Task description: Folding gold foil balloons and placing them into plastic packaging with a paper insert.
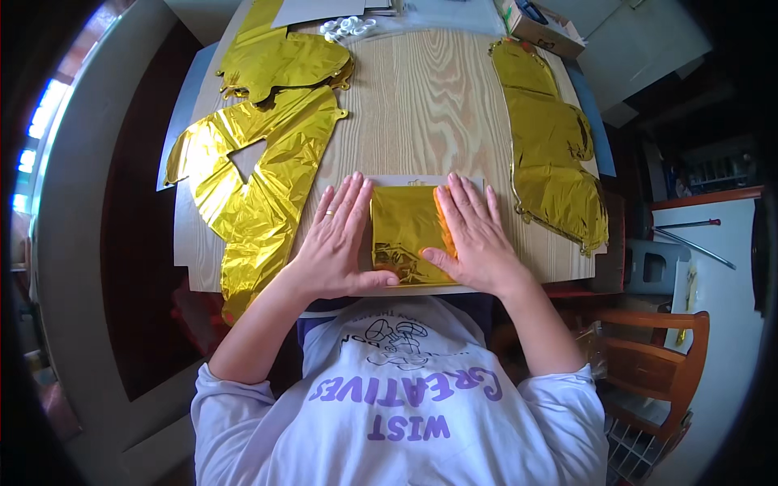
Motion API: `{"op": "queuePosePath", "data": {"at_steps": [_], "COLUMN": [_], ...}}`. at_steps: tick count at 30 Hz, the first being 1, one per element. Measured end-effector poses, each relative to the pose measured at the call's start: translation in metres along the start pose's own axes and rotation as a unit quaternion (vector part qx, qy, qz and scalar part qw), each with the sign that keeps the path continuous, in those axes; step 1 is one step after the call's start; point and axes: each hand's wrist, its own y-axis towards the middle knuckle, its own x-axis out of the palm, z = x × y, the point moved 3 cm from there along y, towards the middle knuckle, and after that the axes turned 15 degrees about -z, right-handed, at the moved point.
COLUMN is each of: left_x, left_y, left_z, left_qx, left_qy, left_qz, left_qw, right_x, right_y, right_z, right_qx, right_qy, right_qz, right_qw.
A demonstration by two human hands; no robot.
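Observation:
A gold foil balloon [403, 220], folded into a neat square packet, lies on a white card [397, 181] at the table's near edge. My left hand [344, 239] rests flat along the packet's left side, fingers stretched out, its thumb reaching over the lower edge. On the other side my right hand [476, 235] lies flat with fingers extended and thumb on the foil. Bright orange shows along that hand's inner edge; I cannot tell whether it is a reflection. Unfolded beside my left forearm is a flat gold foil balloon [284, 186] with a triangular hole.
More flat gold balloons lie at the far left [284, 61] and along the right side [543, 146] of the wooden table [413, 105]. Small white rolls [348, 29], grey-white sheets [324, 10], clear plastic [450, 16] and an open box [547, 31] sit at the back. A wooden chair [693, 364] stands right.

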Motion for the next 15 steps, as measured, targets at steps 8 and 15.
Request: {"op": "queuePosePath", "data": {"at_steps": [8,15], "left_x": [0.003,0.018], "left_y": [0.031,0.039], "left_z": [0.038,0.03], "left_qx": [0.034,0.027], "left_qy": [0.092,0.095], "left_qz": [0.018,-0.01], "left_qw": [0.995,0.995], "right_x": [-0.002,-0.024], "right_y": [-0.005,-0.003], "right_z": [0.001,-0.02], "right_qx": [0.001,0.038], "right_qy": [0.069,0.042], "right_qz": [0.046,0.058], "right_qw": [0.997,0.997]}}
